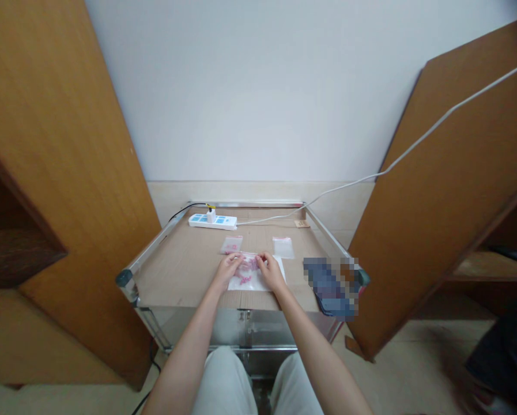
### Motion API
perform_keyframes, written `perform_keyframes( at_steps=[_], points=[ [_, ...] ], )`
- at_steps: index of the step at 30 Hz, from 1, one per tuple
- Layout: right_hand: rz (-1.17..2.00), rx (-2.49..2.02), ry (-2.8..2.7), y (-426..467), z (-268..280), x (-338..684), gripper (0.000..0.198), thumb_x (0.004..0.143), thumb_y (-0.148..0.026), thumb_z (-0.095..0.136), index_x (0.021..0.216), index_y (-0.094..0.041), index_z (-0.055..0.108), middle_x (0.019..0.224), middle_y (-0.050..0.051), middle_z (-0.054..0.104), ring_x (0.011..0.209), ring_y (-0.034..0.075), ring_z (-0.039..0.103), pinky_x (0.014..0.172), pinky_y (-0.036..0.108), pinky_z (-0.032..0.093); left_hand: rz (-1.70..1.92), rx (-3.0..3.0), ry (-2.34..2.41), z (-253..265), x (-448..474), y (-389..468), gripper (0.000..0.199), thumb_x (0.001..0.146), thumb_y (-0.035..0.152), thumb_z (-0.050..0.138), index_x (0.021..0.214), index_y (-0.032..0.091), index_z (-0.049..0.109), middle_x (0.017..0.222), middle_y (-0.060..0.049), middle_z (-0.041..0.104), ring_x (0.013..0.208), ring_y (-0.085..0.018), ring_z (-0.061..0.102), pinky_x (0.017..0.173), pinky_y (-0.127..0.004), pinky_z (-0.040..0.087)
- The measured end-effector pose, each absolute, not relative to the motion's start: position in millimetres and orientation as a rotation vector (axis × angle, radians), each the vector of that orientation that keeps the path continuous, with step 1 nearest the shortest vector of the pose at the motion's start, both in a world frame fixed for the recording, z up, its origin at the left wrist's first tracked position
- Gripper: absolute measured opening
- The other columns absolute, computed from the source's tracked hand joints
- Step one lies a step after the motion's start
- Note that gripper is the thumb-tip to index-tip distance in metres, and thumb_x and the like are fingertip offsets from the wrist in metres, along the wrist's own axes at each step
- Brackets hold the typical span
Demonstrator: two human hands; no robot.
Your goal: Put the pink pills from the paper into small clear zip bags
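Note:
My left hand (229, 267) and my right hand (268, 270) work close together over a white sheet (258, 283) near the table's front. Between them is a small clear plastic bag (249, 261) with pinkish marks or contents, and the fingers of both hands pinch its sides. Small pink pieces (244, 280) lie on the sheet just below it; their exact kind is too small to make out. Beyond my left hand lies another clear bag (231, 244) with pink bits in it. A pale clear bag (283, 248) with a pink top edge lies beyond my right hand.
A white power strip (212, 221) with a plug sits at the table's back left, its white cable (340, 187) running up to the right. A blurred dark blue item (329, 288) lies at the right edge. Wooden cabinets flank the metal-framed table (172, 276). A dark-clothed person (509, 357) is partly visible at right.

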State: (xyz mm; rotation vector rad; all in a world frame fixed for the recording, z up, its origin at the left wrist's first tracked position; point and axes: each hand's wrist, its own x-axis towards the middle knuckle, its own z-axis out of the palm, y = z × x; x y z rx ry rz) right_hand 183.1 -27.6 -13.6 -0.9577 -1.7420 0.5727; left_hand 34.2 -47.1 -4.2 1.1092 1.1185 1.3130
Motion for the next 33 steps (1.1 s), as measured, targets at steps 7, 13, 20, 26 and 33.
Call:
perform_keyframes(
  at_steps=[7, 13, 20, 26, 33],
  points=[
    [0.506, -0.978, -1.808, -28.1, -14.2, 182.2, 0.019, 0.081, -0.028, 0.035, 0.073, -0.018, 0.049, 0.065, 0.001, 0.051, 0.062, 0.013, 0.047, 0.060, 0.023, 0.036, 1.405, 1.135, 1.135, -8.5, 32.1, -45.2, 0.035, 0.058, 0.043, 0.059, 0.077, 0.013, 0.055, 0.076, -0.005, 0.060, 0.068, -0.015, 0.057, 0.038, -0.017, 0.042],
    [0.549, -0.980, -1.767, -28.0, -14.2, 182.8, 0.019, 0.081, -0.030, 0.034, 0.075, -0.018, 0.048, 0.066, 0.001, 0.051, 0.062, 0.013, 0.048, 0.059, 0.023, 0.036, 1.402, 1.151, 1.158, -10.4, 31.1, -43.5, 0.033, 0.057, 0.042, 0.060, 0.073, 0.013, 0.058, 0.073, -0.004, 0.061, 0.065, -0.013, 0.055, 0.045, -0.018, 0.042],
    [0.605, -0.951, -1.723, -29.4, -12.7, 182.1, 0.019, 0.081, -0.030, 0.035, 0.076, -0.018, 0.048, 0.068, 0.001, 0.052, 0.065, 0.014, 0.049, 0.061, 0.024, 0.037, 1.309, 1.235, 1.111, -13.3, 31.0, -41.7, 0.029, 0.059, 0.037, 0.061, 0.075, 0.012, 0.062, 0.069, -0.004, 0.061, 0.061, -0.010, 0.053, 0.055, -0.019, 0.041],
    [0.630, -0.901, -1.764, -32.1, -9.7, 181.6, 0.015, 0.077, -0.028, 0.042, 0.077, -0.017, 0.051, 0.071, 0.002, 0.054, 0.066, 0.013, 0.049, 0.062, 0.023, 0.037, 1.324, 1.264, 1.114, -14.9, 30.9, -41.2, 0.030, 0.060, 0.036, 0.060, 0.077, 0.011, 0.062, 0.071, -0.004, 0.061, 0.062, -0.010, 0.052, 0.055, -0.019, 0.039],
    [0.607, -0.889, -1.813, -32.0, -9.1, 182.0, 0.012, 0.075, -0.025, 0.046, 0.076, -0.016, 0.054, 0.070, 0.002, 0.054, 0.065, 0.012, 0.048, 0.062, 0.023, 0.037, 1.305, 1.330, 1.158, -19.0, 29.5, -37.8, 0.034, 0.060, 0.039, 0.060, 0.078, 0.010, 0.063, 0.069, -0.005, 0.061, 0.057, -0.009, 0.050, 0.052, -0.019, 0.037]
  ],
)
